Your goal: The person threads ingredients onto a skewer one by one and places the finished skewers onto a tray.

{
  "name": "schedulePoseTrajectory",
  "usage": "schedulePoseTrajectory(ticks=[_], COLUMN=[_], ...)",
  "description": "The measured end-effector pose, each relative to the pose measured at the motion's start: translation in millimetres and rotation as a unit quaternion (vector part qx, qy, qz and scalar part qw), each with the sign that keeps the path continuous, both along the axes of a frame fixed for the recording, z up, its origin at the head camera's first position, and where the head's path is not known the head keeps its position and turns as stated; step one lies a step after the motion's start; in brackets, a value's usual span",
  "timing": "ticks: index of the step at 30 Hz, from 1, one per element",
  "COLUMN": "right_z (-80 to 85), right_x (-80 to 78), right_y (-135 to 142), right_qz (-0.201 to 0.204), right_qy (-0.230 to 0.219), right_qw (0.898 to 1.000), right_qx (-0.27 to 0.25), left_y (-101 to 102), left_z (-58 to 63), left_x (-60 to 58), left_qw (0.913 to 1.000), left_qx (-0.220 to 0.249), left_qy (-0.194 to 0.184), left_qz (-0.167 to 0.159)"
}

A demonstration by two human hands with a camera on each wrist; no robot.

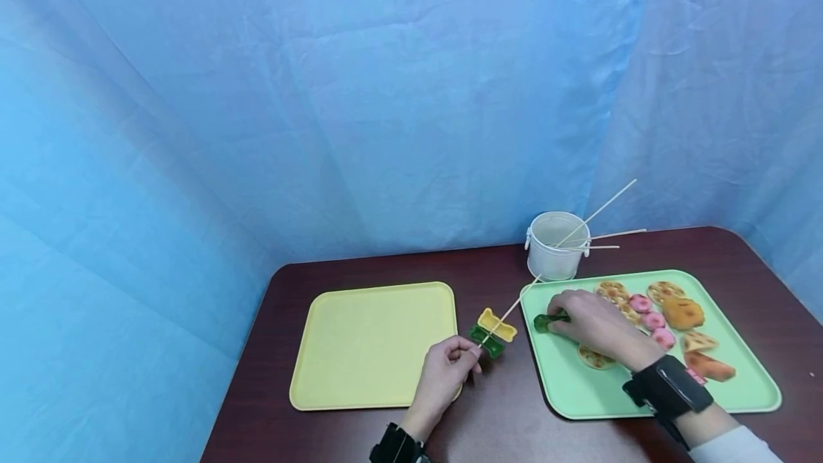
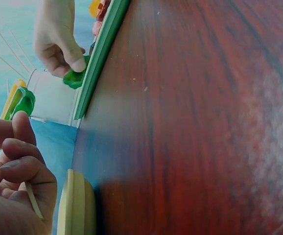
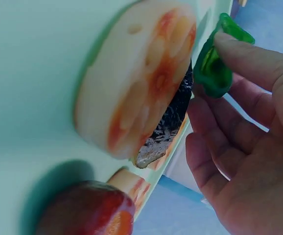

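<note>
My left hand (image 1: pixel 448 366) pinches a thin wooden skewer (image 1: pixel 516 304) that slants up to the right. Threaded on it are a yellow pepper piece (image 1: pixel 497 324) and, closer to the fingers, a green pepper piece (image 1: pixel 486 341). Over the left part of the green tray (image 1: pixel 566 395), my right hand (image 1: pixel 598 324) holds another green pepper piece (image 3: pixel 211 68) between thumb and fingers. Beside that hand lies a thick lotus root slice (image 3: pixel 146 83), with a dark, shiny piece (image 3: pixel 168 127) behind it.
More toy-like foods lie on the green tray, among them pink rounds (image 1: pixel 653 321) and an orange-brown piece (image 1: pixel 683 312). Behind stands a white bucket (image 1: pixel 558 261) with several skewers leaning out. A yellow tray (image 1: pixel 373 349) lies at left. Blue cloth (image 1: pixel 386 106) hangs behind the table.
</note>
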State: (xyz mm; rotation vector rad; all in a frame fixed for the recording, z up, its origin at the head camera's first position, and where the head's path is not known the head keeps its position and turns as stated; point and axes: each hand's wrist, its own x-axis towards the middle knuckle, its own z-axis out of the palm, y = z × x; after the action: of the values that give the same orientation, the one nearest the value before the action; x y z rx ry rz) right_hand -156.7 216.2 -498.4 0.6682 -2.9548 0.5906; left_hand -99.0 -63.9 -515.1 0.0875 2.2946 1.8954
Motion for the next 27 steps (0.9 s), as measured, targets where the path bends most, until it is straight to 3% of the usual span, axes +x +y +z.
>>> schedulePoseTrajectory(ticks=[7,19,21,27], right_z=[0.0,2.0,2.7,7.2], right_x=[1.8,10.0,10.3,10.4], right_y=[5,13,13,14], right_qz=[-0.031,-0.079,-0.089,-0.111], right_qy=[-0.069,-0.105,-0.128,-0.203], right_qw=[0.993,0.972,0.962,0.917], right_qx=[-0.093,-0.197,-0.224,-0.324], left_y=[0,0,0,0], left_z=[-0.3,0.0,2.1,12.4], left_x=[0.9,1.9,3.3,6.0], left_qw=[0.9999,1.0,1.0,0.9999], left_qx=[0.012,0.004,0.0,-0.011], left_qy=[-0.008,-0.008,-0.008,-0.002], left_qz=[-0.002,0.0,0.002,-0.003])
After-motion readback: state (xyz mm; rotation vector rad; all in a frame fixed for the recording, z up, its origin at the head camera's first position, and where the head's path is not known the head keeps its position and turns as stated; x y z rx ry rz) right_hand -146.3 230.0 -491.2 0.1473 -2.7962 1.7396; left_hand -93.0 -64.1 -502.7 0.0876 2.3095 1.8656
